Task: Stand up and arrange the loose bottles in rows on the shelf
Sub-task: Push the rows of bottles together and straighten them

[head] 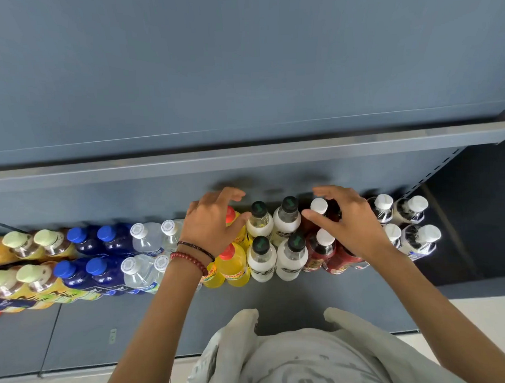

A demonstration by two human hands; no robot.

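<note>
Grey-blue shelf (pixel 277 293) below us: our left hand (pixel 209 224) arches its fingers (pixel 234 193) over the rear yellow bottle (pixel 230 215), grip uncertain; our right hand (pixel 352 225) spreads empty above the red drink bottles (pixel 319 250). We'd square these upright rows gently, pushing low on the shoulders.

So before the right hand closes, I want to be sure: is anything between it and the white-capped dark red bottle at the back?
Nothing visible does. The right hand hovers with thumb and fingers spread either side of the white cap of the back dark red bottle; the gap around the cap looks open.
</note>
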